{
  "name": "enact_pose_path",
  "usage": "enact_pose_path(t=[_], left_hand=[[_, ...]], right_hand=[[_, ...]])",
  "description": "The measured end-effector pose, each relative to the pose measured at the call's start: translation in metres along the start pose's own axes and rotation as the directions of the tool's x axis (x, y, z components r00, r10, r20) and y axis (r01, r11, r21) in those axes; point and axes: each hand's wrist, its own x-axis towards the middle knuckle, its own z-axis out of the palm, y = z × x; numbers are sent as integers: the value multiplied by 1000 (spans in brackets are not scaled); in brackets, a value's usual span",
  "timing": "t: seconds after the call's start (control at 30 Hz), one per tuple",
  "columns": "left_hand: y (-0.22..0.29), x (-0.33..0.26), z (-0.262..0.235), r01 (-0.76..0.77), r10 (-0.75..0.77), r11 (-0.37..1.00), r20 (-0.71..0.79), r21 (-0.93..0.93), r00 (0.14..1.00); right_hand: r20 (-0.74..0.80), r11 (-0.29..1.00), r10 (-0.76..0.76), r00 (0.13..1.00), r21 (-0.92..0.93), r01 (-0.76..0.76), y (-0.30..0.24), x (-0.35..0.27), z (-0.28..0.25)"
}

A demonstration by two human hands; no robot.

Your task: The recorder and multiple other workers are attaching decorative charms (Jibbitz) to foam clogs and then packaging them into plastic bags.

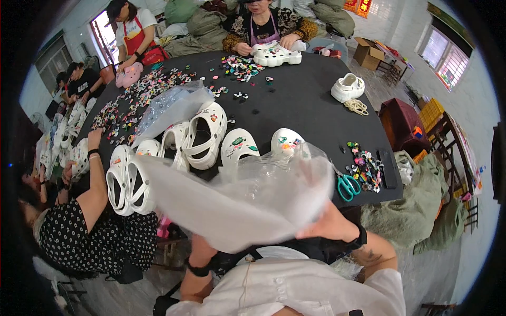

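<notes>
A translucent white plastic bag (232, 210) is spread in front of me, blurred by motion, between my two hands. My right hand (327, 224) grips the bag's right side, with some of its fingers showing faintly through the plastic. At the bag's lower left, my left hand (202, 252) holds its edge, the fingers hidden behind the sheet. Just beyond the bag are two white clogs, one with green charms (240, 145) and one with colourful charms (287, 139), both partly covered by it. More white clogs (205, 137) with charms stand to the left.
Teal-handled scissors (348, 187) and a pile of charms (366, 166) lie at the right by a dark flat box (387, 168). Another plastic bag (174, 113) rests among scattered charms (126, 110). Co-workers handle clogs at the far side (276, 54) and left of the black table (311, 100).
</notes>
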Motion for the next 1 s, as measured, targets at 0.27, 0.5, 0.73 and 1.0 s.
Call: enact_pose_path(t=[0.27, 0.5, 0.73, 1.0], left_hand=[[113, 53, 69, -694, 752, 655, 357, -299, 555], [148, 61, 40, -313, 627, 709, 361, -632, 691], [120, 68, 20, 169, 248, 636, 407, -753, 879], [135, 57, 33, -117, 424, 829, 478, -547, 769]], right_hand=[[160, 964, -14, 987, -258, 56, 8, -34, -6], [-569, 876, 178, 803, 463, 133, 59, -92, -14], [-655, 1000, -24, 755, -5, 28, 43, -62, -31], [-480, 980, -117, 869, 83, 178, 60, -10, 15]])
